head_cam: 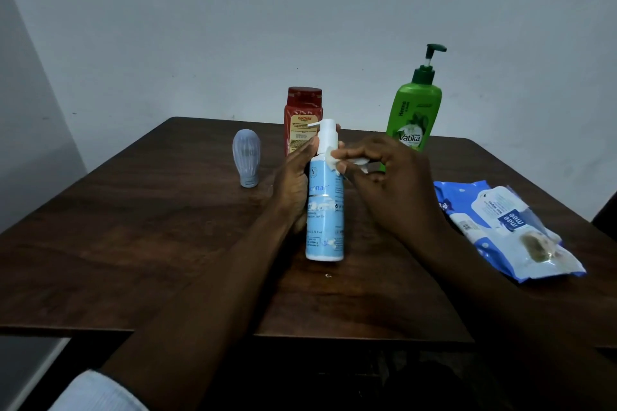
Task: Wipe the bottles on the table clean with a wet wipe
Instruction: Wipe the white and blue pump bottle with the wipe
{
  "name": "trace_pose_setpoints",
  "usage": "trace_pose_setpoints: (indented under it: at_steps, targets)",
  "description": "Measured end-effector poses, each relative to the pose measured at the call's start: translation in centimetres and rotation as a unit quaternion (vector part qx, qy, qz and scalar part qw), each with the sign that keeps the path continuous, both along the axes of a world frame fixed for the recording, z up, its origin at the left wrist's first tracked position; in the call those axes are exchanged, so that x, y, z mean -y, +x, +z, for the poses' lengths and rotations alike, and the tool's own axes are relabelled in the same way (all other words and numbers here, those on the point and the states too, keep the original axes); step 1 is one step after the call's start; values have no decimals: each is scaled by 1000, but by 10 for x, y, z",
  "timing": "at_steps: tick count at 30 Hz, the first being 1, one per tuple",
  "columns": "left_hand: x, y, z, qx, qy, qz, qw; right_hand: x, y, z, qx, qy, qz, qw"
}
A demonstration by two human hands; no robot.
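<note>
Gripped the blue pump bottle (324, 210) with the left hand (293, 183), fingers curled round its upper half from the left side, thumb up near the white pump neck. Held it upright, a little nearer than the middle of the table (133, 227); could not tell whether its base rested on the wood or hung just above it. Pinched a crumpled white wet wipe (334, 158) between thumb and fingertips of the right hand (384, 177) and pressed it against the right side of the bottle's neck, just under the pump head. Bunched the rest of the wipe inside that hand, leaving a white fold showing under the fingers.

Noted behind the held bottle a red bottle (303, 113) with a dark red cap, upright and partly hidden by the pump head. Noted to its right, near the far edge, a tall green pump bottle (414, 113), upright, its lower part behind the right hand. Noted to the left, well apart from both hands, a small grey-blue bottle (246, 157) standing on its cap, rounded end up. Noted at the right side of the table a blue-and-white pack of wipes (507, 227) lying flat, near the right forearm but apart from it, with a brownish patch toward its near end. Noted a small white scrap (328, 275) on the wood just in front of the blue bottle.
</note>
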State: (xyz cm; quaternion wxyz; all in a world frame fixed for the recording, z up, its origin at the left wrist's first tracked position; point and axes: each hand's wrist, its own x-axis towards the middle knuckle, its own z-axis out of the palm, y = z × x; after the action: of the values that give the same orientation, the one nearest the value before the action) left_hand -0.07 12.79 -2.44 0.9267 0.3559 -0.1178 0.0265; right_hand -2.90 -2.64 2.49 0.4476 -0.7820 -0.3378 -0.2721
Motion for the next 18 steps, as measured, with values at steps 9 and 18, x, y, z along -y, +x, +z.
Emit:
trace_pose_setpoints:
  at_steps: [9,18]
  targets:
    - [2,-1,4,24,-25,2,999,17,-42,-44,32,-68,28,997]
    - [3,3,7,60,-5,-2,998,28,-67,-71,18,-91,54,994]
